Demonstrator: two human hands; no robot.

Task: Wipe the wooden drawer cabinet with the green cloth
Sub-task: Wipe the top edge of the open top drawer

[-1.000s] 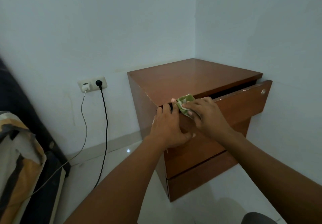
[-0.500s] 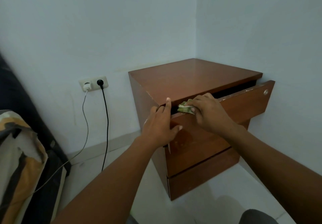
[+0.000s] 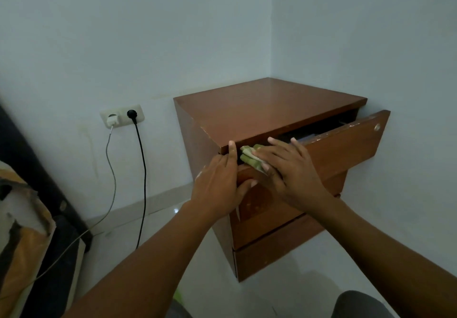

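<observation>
Wooden drawer cabinet point(image 3: 269, 110) sits in the far right corner of the room, against both walls. Top drawer point(image 3: 346, 147) is pulled out at an angle: right end well out, left end close to the carcass. Dark gap shows between the drawer front and the cabinet top. Small round metal fitting point(image 3: 377, 127) sits near the right end of the drawer front.

Green cloth point(image 3: 249, 157) is bunched at the left end of the drawer's top edge, pressed there by the right hand point(image 3: 289, 169). Right hand lies flat, fingers spread over the cloth and drawer edge, fingertips reaching toward the gap. Cloth is pinned under the palm and fingers rather than gripped in a fist.

Left hand point(image 3: 217, 181) is just left of it, touching the right hand. Index finger points up against the near left corner of the cabinet top; thumb curls onto the drawer front below. It holds nothing, only braces on the wood.

Lower drawers look closed.

Left of the cabinet: wall socket point(image 3: 122, 118) with a white charger point(image 3: 112, 120) and a black plug point(image 3: 131, 114), both cables trailing to the floor. Patterned bedding point(image 3: 22, 231) at the near left edge.
</observation>
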